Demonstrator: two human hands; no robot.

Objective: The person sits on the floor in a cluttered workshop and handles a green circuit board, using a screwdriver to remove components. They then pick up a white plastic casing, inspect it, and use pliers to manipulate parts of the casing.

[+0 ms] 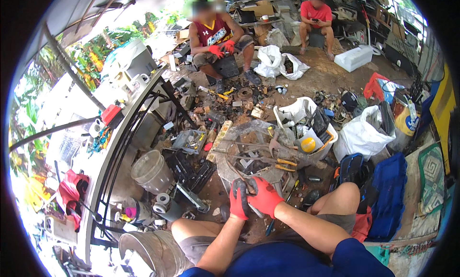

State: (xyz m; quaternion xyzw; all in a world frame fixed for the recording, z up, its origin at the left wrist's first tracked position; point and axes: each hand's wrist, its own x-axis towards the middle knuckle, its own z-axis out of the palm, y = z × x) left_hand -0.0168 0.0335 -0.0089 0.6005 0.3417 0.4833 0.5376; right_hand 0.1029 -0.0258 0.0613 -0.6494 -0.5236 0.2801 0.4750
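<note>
My left hand [238,199] and my right hand [263,196], both in red gloves with dark palms, are closed together in front of my knees. Between them is a small dark piece, mostly hidden by the fingers. A thin dark rod [232,168] sticks out from the hands toward the worn grey work stand [224,175] just beyond. On that stand lie orange-handled pliers [286,165], a tool with a broad metal head [277,150] and scraps of metal.
A white tub of scrap [296,107] and a white sack [366,138] stand to the right, near a blue plastic case [390,195]. Left are a clear bucket [152,170] and a long table [115,145]. Two people [215,37] sit farther back. Debris covers the ground.
</note>
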